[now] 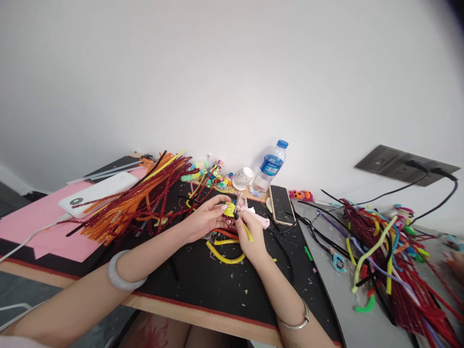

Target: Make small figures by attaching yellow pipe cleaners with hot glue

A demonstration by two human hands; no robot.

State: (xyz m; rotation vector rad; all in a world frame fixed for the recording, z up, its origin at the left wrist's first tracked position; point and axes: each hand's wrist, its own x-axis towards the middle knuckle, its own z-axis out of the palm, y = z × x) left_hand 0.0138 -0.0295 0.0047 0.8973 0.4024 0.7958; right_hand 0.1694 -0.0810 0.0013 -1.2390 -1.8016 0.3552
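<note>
My left hand (205, 221) pinches a small yellow coiled pipe-cleaner piece (229, 210) over the middle of the black mat. Against the same piece, the thumb and fingers of my right hand (253, 237) are closed. A short yellow pipe-cleaner end (248, 233) sticks out under my right hand. Just below both hands, a curved yellow pipe cleaner (225, 258) lies on the mat, with orange-red ones beside it. Behind my right hand shows a pale pink object (261, 220), partly hidden.
At left, a pipe-cleaner bundle (119, 208) overlaps a white power bank (99, 192) on pink paper (32, 212). Behind stand a paper cup (242, 179), a water bottle (268, 169) and a phone (282, 205). Another bundle (402, 290) and someone's hand (456, 263) are at right.
</note>
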